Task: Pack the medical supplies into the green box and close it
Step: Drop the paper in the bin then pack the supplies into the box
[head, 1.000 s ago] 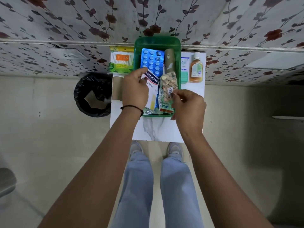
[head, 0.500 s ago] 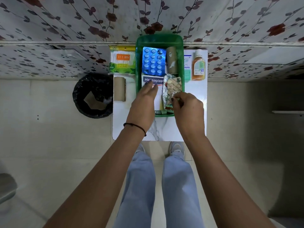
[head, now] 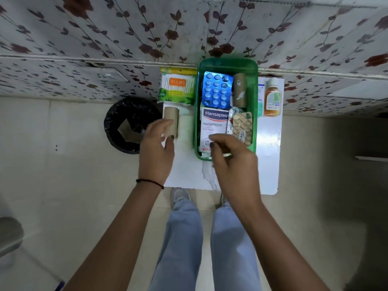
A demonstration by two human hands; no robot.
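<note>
The green box stands open on the white table. Inside lie a blue blister pack, a brown roll, a Hansaplast carton and foil tablet strips. A second brown roll lies on the table left of the box. My left hand is at its near end with fingers spread, not closed on it. My right hand hovers over the box's near end, fingers loosely curled and holding nothing.
A cotton-bud pack sits at the table's back left. An amber bottle and a white-green pack stand right of the box. A black bin is on the floor to the left. The wall is directly behind.
My left hand left the Hansaplast carton in the box and moved left to the loose brown roll. My right hand let go of the tablet strips and drew back.
</note>
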